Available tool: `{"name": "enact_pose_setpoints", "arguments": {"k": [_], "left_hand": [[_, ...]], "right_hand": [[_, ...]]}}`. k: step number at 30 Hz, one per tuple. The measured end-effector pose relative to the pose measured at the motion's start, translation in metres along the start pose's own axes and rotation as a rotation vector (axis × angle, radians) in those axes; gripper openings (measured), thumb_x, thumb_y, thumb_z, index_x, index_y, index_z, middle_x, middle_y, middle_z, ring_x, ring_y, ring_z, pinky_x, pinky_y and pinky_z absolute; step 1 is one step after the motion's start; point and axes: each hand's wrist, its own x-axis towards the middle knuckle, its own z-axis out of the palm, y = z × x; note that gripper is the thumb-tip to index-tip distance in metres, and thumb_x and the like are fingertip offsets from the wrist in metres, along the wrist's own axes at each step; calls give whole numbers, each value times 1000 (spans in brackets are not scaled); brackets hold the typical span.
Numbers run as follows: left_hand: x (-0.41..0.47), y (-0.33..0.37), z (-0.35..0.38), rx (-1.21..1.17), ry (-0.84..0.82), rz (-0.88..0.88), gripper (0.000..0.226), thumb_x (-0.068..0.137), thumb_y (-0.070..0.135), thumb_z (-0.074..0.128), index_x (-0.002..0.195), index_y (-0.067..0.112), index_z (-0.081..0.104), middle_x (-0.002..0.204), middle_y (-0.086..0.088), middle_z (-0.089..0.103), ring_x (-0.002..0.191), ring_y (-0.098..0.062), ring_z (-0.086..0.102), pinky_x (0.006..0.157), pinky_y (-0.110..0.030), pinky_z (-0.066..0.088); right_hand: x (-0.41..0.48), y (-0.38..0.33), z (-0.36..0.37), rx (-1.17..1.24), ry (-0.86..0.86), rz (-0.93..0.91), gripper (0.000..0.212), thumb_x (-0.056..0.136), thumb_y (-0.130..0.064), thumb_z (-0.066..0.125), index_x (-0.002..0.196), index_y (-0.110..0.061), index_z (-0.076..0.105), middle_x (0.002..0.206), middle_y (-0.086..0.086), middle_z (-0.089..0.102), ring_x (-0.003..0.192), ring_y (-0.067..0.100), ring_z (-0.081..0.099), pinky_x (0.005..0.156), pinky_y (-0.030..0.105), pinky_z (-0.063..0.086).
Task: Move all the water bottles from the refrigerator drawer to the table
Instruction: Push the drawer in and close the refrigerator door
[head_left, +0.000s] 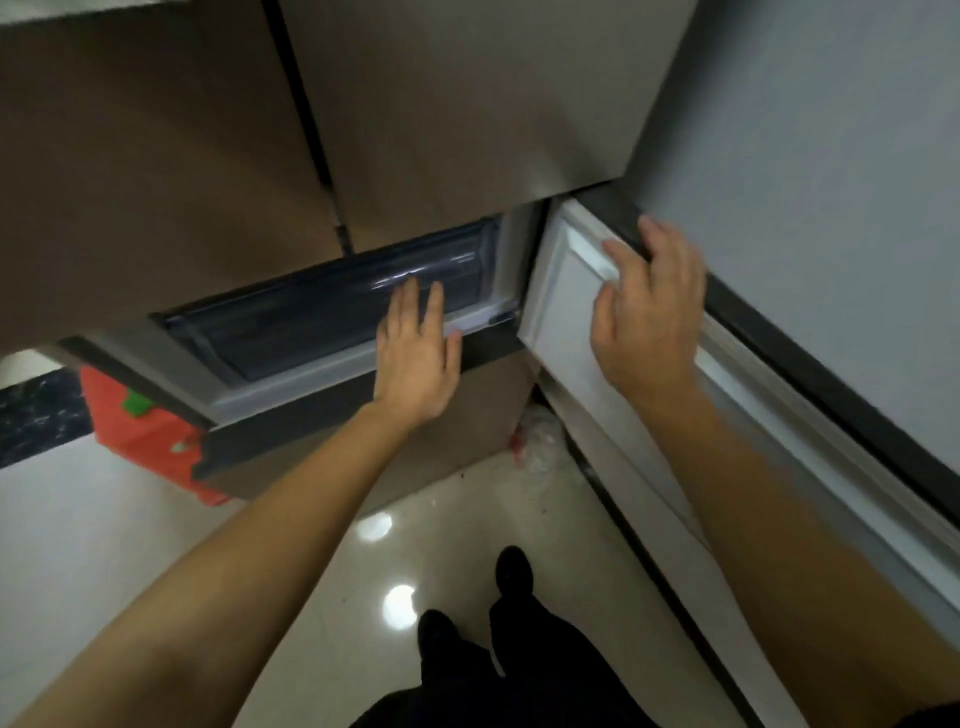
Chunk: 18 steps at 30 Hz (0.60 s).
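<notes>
Forearms reach in from both lower corners, black shoes (514, 569) on the glossy floor (130, 519) between them. Left grip (415, 364): fingers straight, flat, tips on the dark drawer (311, 322) front, holding nothing. Right grip (649, 317): fingers spread, resting on the edge of the open lower door (561, 312), not closed round it as far as I can tell.

Key relation: drawer sits right under and ahead of the left grip, its long axis running left-right across the view. Left grip is clearly nearer; right is off to the side on the door. Looks like the pull would come straight back toward the body.

Count: 2 grips, 1 drawer, 1 open door, 0 bottles visible. Presumably they're inside the drawer, number unknown. Worktop not in view.
</notes>
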Motion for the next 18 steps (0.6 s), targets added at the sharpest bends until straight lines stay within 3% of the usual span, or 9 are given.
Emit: {"name": "enact_pose_setpoints", "arguments": {"k": [3, 7, 9, 11, 13, 15, 16, 18], "left_hand": [[-1, 64, 15, -97, -75, 137, 64, 105, 43, 28, 158, 16, 6, 165, -14, -6, 152, -29, -4, 123, -49, 6], [-25, 153, 27, -225, -155, 332, 64, 104, 50, 25, 158, 26, 2, 165, -7, -12, 152, -25, -10, 123, -49, 6], [-43, 185, 34, -267, -168, 390, 62, 103, 54, 22, 158, 33, 3, 165, -2, -13, 152, -21, -12, 123, -48, 6], [-65, 213, 41, -303, -194, 431, 61, 102, 57, 19, 157, 36, 2, 165, 2, -16, 151, -16, -17, 123, -45, 2], [-88, 236, 49, -327, -211, 431, 62, 101, 59, 16, 157, 36, -1, 163, 6, -22, 148, -13, -23, 122, -43, -3], [-104, 250, 55, -370, -202, 343, 64, 101, 60, 15, 157, 35, -4, 161, 11, -27, 147, -10, -27, 120, -39, -6], [-109, 254, 55, -389, -192, 293, 64, 101, 59, 15, 157, 34, -5, 161, 11, -26, 147, -9, -26, 120, -37, -7], [-120, 259, 52, -424, -181, 211, 64, 103, 56, 16, 157, 30, -3, 162, 10, -22, 148, -9, -22, 122, -37, -6]], "right_hand": [[-4, 54, -51, -163, -94, 242, 45, 97, -26, 47, 137, -6, 53, 150, 25, 40, 143, 44, 31, 120, 56, 16], [-38, 124, -122, -292, -333, 587, 62, 96, -41, 29, 147, -8, 44, 156, 28, 29, 147, 45, 17, 120, 57, 9], [-62, 146, -154, -292, -465, 743, 70, 92, -47, 22, 148, -10, 43, 155, 27, 33, 144, 44, 24, 119, 54, 15], [-80, 154, -178, -202, -570, 875, 69, 95, -51, 22, 146, -12, 47, 146, 25, 46, 132, 42, 42, 110, 50, 33], [-88, 152, -188, -130, -660, 877, 56, 101, -45, 25, 137, -14, 55, 137, 20, 57, 116, 38, 54, 96, 43, 42], [-90, 146, -194, -70, -745, 781, 50, 105, -37, 20, 120, -12, 61, 128, 17, 62, 97, 32, 55, 84, 38, 40], [-91, 143, -196, -24, -790, 721, 50, 106, -35, 17, 117, -12, 60, 128, 16, 62, 97, 31, 55, 83, 37, 39], [-94, 140, -201, 103, -880, 619, 55, 108, -38, 11, 135, -13, 52, 142, 14, 54, 119, 32, 55, 96, 38, 39]]}}
